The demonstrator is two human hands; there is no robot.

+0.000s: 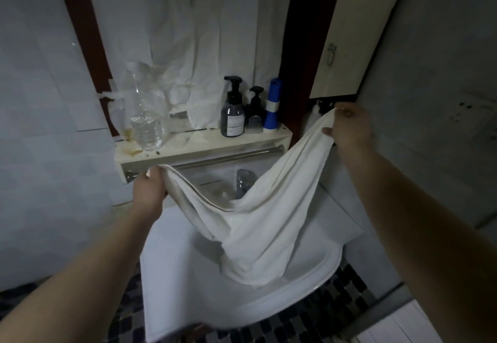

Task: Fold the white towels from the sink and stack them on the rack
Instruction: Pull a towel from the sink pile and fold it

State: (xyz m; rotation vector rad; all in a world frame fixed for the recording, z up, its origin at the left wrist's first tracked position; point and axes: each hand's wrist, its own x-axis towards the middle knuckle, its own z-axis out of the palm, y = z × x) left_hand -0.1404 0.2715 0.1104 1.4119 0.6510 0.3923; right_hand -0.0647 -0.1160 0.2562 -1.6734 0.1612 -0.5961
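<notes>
While both hands hold it up by its upper edge, the towel (255, 221) hangs slack over the sink (322, 271), its long axis running from low on the left to high on the right, the middle sagging and the lowest folds seeming to rest in the basin. The left hand (149, 189) pinches the near left corner, fingers curled round the hem; the right hand (349, 127) grasps the other end, bunched in its fist, higher and farther off. So the cloth lies between the hands and below them, and I would say the ends must be drawn apart and levelled before any fold can go in. A second towel (172, 275) lies flat over the left side of the sink and droops over its front edge, waiting its turn. Just behind the left hand is the rack (204, 142) on the wall, with a metal rail (228, 157) under it, so the left hand is the nearer to it. The tap (243, 184) stands behind the sagging cloth and could catch it. On the rack stand a water bottle (146, 125), a large pump bottle (232, 117), a small pump bottle (255, 114) and a blue bottle (273, 106), leaving little bare room for a stack. A white curtain (201, 33) hangs behind, and a pale cabinet (355, 39) is above the right hand.
</notes>
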